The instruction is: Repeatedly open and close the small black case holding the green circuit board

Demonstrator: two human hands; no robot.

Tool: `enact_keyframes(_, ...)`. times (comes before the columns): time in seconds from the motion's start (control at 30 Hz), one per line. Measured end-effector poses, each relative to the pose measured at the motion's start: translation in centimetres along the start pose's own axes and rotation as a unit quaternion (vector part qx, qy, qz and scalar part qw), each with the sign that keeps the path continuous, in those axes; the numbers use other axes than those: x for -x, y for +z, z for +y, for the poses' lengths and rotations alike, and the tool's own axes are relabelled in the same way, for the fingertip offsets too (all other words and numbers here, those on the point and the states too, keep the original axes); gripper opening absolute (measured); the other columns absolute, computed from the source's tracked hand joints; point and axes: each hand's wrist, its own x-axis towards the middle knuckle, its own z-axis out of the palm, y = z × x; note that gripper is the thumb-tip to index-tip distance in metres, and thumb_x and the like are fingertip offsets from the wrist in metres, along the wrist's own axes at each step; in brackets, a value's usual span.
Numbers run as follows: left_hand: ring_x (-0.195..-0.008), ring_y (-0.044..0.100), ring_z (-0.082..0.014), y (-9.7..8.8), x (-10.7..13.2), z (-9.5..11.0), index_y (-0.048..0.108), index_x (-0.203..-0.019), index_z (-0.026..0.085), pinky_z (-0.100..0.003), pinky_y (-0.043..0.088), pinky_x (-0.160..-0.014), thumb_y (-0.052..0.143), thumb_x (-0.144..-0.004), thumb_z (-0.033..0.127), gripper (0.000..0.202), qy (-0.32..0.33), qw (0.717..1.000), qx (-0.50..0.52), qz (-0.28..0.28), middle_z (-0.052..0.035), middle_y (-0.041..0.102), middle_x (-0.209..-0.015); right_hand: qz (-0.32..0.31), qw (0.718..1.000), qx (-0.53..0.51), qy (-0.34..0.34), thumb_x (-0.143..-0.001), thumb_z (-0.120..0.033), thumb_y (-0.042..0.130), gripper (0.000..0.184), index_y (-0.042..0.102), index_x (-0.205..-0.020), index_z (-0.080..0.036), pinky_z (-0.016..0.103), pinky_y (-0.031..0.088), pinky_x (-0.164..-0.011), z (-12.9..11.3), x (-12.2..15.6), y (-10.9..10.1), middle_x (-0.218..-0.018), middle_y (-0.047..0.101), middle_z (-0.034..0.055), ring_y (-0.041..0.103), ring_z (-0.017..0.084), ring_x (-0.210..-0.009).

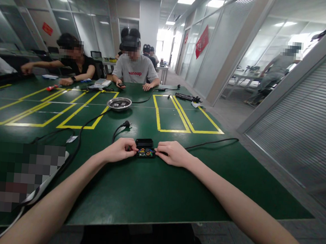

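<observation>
In front of me on the green table lies an opened black power adapter (146, 153), its circuit board with colourful parts showing inside the lower shell. The other black shell half (144, 142) is just behind it. My left hand (120, 150) pinches the adapter's left end between thumb and curled fingers. At the right end, my right hand (172, 153) is closed in a pinch where the black cable (212, 144) comes in; the fingertips partly hide the joint. Behind my left hand, a black power plug (127, 124) rests on the table with its cord curving toward that hand.
A metal bowl (119, 103) with small metallic parts stands farther back. To my left is a power strip, mostly blurred, beside a black cord (79, 141). Yellow tape (176, 131) marks rectangles on the table. Across it sits a co-worker (136, 69) holding a dark object; another person works at left.
</observation>
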Motion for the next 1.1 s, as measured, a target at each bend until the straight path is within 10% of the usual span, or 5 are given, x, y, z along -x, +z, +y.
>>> enact_keyframes(0.17,-0.071,0.057,-0.0160,0.7,-0.2,0.1,0.064,-0.067,0.018,-0.027,0.045,-0.068,0.061,-0.080,0.025,0.015,0.003,0.998,-0.023,0.060,-0.0017,0.066,-0.075,0.039,0.999,0.004,-0.017,-0.098,-0.025,0.062,0.021,0.071,-0.080,-0.020,0.034,0.041,-0.078,-0.1,-0.3,0.3,-0.083,0.070,0.0052,0.061,0.020,-0.081)
enact_keyframes(0.33,-0.072,0.062,-0.0186,0.9,-0.3,-0.6,0.075,-0.081,0.018,-0.029,0.048,-0.069,0.062,-0.084,0.031,0.019,-0.076,0.975,-0.059,0.199,-0.0038,0.073,-0.079,0.130,0.984,-0.056,0.109,-0.098,-0.026,0.063,0.018,0.077,-0.087,-0.020,0.038,0.044,-0.082,1.1,-0.5,2.0,-0.091,0.073,0.0075,0.062,0.022,-0.088)
enact_keyframes(1.1,-0.079,0.072,-0.0233,1.1,-0.8,-0.8,0.081,-0.085,0.015,-0.032,0.054,-0.074,0.078,-0.070,0.041,0.030,-0.192,0.958,0.136,0.165,-0.0066,0.080,-0.082,0.145,0.903,-0.310,0.258,-0.084,-0.022,0.069,0.016,0.083,-0.091,-0.019,0.037,0.057,-0.090,0.3,-1.2,2.1,-0.094,0.082,0.0069,0.076,0.024,-0.093)
